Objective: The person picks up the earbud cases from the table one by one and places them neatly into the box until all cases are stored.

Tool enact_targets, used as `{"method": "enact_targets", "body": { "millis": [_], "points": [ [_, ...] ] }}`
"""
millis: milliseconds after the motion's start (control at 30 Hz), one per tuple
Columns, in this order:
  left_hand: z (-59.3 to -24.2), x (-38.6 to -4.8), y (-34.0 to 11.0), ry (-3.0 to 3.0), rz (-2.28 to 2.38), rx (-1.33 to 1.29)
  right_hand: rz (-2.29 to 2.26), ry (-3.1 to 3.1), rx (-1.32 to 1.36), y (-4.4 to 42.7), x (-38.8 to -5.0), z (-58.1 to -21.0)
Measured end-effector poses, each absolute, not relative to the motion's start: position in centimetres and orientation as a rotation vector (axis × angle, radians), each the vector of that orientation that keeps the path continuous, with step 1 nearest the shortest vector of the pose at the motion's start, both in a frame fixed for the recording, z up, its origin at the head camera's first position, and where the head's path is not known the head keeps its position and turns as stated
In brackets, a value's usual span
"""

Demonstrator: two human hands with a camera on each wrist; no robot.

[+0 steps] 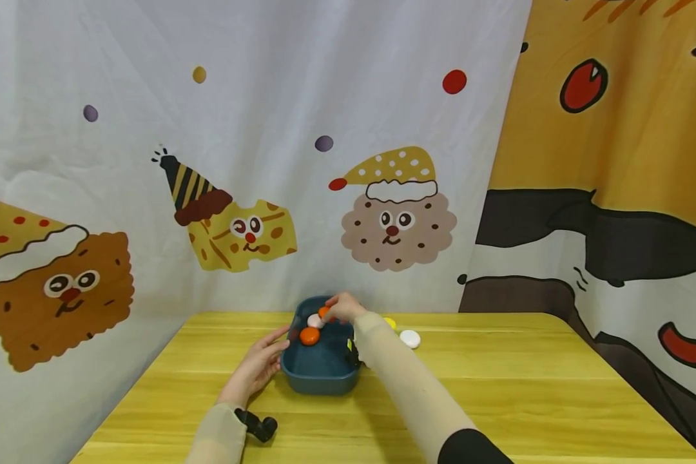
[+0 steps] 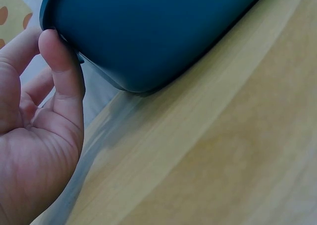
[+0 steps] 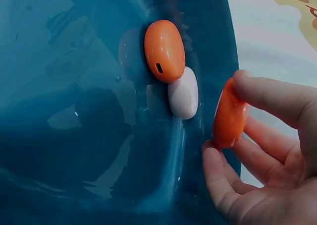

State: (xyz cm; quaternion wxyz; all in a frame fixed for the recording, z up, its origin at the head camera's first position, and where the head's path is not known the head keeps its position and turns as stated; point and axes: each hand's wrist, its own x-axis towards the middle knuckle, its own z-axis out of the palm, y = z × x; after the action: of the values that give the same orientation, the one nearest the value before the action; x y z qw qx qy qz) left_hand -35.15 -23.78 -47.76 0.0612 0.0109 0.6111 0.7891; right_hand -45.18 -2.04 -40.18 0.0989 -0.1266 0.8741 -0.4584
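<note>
A dark blue rectangular basin (image 1: 320, 385) stands on the table. My left hand (image 1: 258, 366) is at its left side; in the left wrist view the thumb and fingers of that hand (image 2: 44, 121) pinch the basin's rim (image 2: 48, 9). Over the far part of the basin my right hand (image 1: 345, 308) pinches an orange rounded piece (image 3: 231, 115) between thumb and fingers (image 3: 270, 150). Inside the basin lie another orange piece (image 1: 310, 336) with a small dark slot and a pale pink piece (image 1: 316, 321), touching each other in the right wrist view.
Right of the basin, a white round piece (image 1: 410, 339) and a partly hidden yellow one (image 1: 390, 323) lie on the wooden table (image 1: 499, 386). A printed curtain (image 1: 301, 77) hangs behind the table. A black strap piece (image 1: 258, 425) is on the left wrist.
</note>
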Motion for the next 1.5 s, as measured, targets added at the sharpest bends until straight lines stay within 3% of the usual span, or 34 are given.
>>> {"method": "enact_targets", "body": {
  "millis": [700,900,1500],
  "points": [
    [-47.8,-35.1,-23.6,1.833,2.389,0.027,-1.083,2.605,-0.279,-2.4,-46.1,-41.2],
    [-47.9,-35.3,-23.6,1.833,2.382,0.030,-1.091,2.622,-0.306,-2.0,-44.4,-39.5],
    [-47.7,-35.2,-23.8,1.868,2.366,0.008,-1.301,2.411,-0.542,5.1,-44.6,-34.8]
  ]
}}
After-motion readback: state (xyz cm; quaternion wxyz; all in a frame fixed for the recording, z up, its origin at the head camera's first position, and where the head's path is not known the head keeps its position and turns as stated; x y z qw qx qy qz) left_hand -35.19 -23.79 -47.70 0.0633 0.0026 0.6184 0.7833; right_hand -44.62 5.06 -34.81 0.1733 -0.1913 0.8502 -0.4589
